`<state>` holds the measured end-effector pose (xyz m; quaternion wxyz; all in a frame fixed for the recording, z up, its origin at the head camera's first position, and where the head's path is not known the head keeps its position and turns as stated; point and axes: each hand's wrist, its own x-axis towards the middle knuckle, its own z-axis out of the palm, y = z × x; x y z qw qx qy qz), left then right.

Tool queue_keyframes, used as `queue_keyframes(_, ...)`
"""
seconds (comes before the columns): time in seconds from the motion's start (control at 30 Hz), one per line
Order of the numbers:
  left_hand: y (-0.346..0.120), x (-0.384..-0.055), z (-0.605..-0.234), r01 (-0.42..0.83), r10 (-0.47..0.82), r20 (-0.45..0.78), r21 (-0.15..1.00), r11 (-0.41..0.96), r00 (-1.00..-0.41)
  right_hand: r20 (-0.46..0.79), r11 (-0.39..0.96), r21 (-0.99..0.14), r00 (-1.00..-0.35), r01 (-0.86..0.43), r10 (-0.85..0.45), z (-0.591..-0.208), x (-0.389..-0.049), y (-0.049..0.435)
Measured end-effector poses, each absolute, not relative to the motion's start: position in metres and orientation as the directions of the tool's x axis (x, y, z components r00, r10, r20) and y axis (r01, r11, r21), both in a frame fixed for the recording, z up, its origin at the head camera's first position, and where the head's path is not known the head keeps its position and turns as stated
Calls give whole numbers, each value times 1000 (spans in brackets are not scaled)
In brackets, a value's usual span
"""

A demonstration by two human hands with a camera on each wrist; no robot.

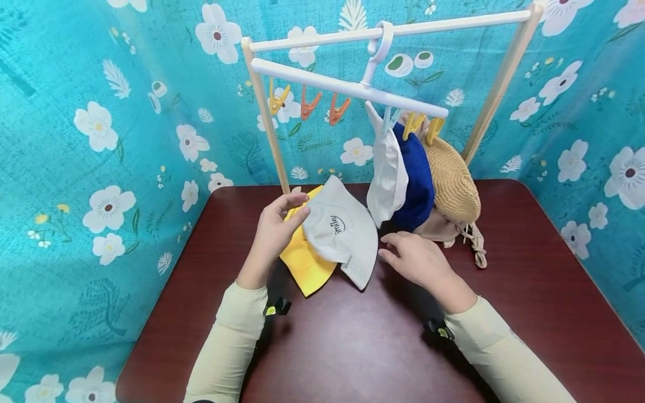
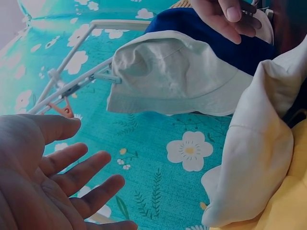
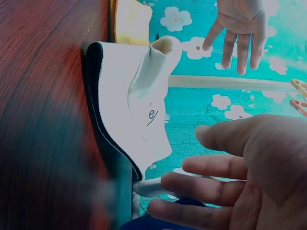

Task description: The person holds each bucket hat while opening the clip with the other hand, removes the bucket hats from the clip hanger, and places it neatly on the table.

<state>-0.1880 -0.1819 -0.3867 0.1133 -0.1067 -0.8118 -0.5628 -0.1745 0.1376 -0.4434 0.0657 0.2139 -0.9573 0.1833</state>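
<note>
A pale grey bucket hat [image 1: 347, 224] with a "smile" print lies on the table, partly over a yellow hat [image 1: 307, 268]. My left hand [image 1: 274, 224] hovers at the left side of both hats, fingers relaxed and holding nothing. Just right of the grey brim is my right hand [image 1: 415, 257], also without anything in it; its fingers [image 3: 206, 187] are loosely extended in the right wrist view. Behind it a white hat [image 1: 388, 179], a blue hat [image 1: 415, 184] and a tan woven hat [image 1: 453, 179] hang in a row from clips.
A white clip hanger [image 1: 347, 87] tilts down to the right from the rod [image 1: 453, 23] of a wooden rack. Yellow and orange clips [image 1: 308, 103] hang unused on its left half. Braided cords [image 1: 478, 246] trail onto the dark table [image 1: 363, 347]. Flowered teal cloth [image 1: 146, 151] surrounds the table.
</note>
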Motion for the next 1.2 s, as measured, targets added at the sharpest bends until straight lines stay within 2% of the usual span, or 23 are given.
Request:
queue_keyframes(0.2,-172,-183,-387,328,60,331,863,383,-942,150,848,-375,-927,-375,-344,-444,-179,141)
queue_keyframes(0.47,-151,-180,-381,398,94,392,841,367,-915,100,865,-404,-955,-296,-280,-440,-185,146)
queue_keyframes(0.87,-100,-197,-344,442,216,386,766,467,-897,27,872,-443,-976,-206,-217,-444,-187,151)
queue_keyframes(1.2,-71,-220,-321,433,189,393,747,505,-900,25,873,-448,-979,-191,-202,-444,-188,153)
